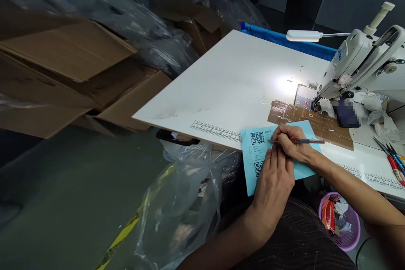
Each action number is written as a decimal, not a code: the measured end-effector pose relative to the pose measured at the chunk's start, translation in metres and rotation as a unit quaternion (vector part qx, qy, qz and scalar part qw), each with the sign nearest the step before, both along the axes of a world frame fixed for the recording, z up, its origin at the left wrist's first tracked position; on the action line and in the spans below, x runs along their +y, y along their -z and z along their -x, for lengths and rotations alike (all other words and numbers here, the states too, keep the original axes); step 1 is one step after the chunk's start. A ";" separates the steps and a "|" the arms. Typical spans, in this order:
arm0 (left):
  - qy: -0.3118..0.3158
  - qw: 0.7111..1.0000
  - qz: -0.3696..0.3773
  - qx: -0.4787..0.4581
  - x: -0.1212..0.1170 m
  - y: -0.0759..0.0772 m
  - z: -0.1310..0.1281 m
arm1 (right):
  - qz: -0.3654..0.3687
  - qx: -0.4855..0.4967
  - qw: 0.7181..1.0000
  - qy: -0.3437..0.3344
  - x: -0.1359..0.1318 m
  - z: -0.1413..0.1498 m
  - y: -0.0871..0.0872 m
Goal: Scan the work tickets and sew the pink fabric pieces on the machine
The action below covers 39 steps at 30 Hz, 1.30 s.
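Observation:
A light-blue paper sheet printed with QR codes and small text lies over the front edge of the white table, its lower part hanging past the edge. My right hand is closed around a slim pen, with the tip at the sheet just right of the upper QR code. The pen lies nearly level, its back end pointing right. My left hand rests flat on the sheet below, fingers stretched out and close together, covering part of the print. The small text is too fine to read.
A white sewing machine with a lamp stands to the right. Brown tape covers part of the table. Snips lie far right. Below are a purple basket and a clear bag; cardboard boxes stand left.

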State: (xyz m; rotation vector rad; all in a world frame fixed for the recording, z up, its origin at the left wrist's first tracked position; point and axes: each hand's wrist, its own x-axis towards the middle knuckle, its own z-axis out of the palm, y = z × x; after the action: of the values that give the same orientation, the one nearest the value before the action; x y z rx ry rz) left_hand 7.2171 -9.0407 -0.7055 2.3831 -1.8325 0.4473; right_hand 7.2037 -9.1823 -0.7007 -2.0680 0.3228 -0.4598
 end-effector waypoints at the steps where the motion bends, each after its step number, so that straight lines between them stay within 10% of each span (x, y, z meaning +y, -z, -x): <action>1: -0.001 1.000 0.003 -0.003 0.000 0.000 0.000 | 0.009 0.002 1.000 -0.005 0.000 0.000 0.000; 16: 0.003 0.999 -0.022 0.037 0.003 0.007 0.002 | 0.149 -0.037 0.973 0.172 -0.035 0.016 -0.009; 31: -0.007 0.997 0.061 -0.051 -0.009 0.024 0.002 | 0.466 0.174 0.819 0.286 -0.122 0.202 -0.013; 39: 0.005 0.997 0.063 -0.054 -0.006 0.017 0.003 | 0.416 0.044 0.887 0.197 -0.067 0.160 -0.031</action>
State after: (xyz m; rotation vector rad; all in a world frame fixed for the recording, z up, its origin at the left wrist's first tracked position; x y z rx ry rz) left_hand 7.2137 -9.0467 -0.7229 2.3068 -1.8003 0.6812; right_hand 7.0432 -9.2495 -0.6700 -2.8769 0.7000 -0.8613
